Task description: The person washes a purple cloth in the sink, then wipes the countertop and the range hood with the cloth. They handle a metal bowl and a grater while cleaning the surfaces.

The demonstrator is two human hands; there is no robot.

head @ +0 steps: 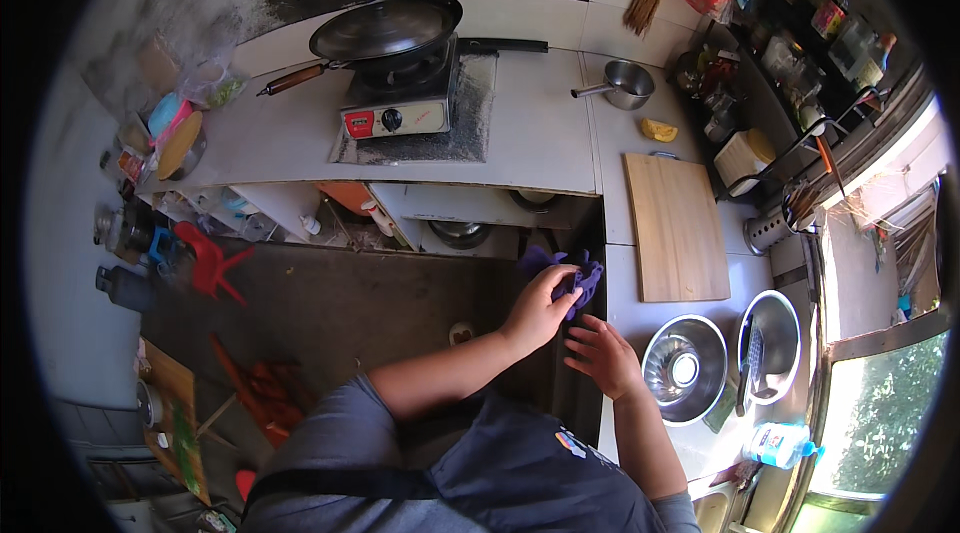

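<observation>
A crumpled purple cloth (pixel 587 279) is gripped in my left hand (pixel 541 311), in front of the counter's inner edge. Just below it, my right hand (pixel 600 353) holds nothing, its fingers spread apart. A wooden cutting board (pixel 679 229) lies on the tiled counter to the right of the cloth. Closest to my right hand on the counter is a steel bowl (pixel 694 326) with shiny fluted reflections inside. Beside it stands a second steel bowl (pixel 787 308) with a black-handled kitchen tool (pixel 745 383) resting across it.
A lidded wok (pixel 386 26) sits on a gas stove (pixel 397 116), its wooden handle pointing left. Near the corner are a saucepan (pixel 628 85) and a yellow food piece (pixel 659 130). A blue-capped plastic bottle (pixel 780 445) lies at right. A red stool (pixel 206 263) is on the floor.
</observation>
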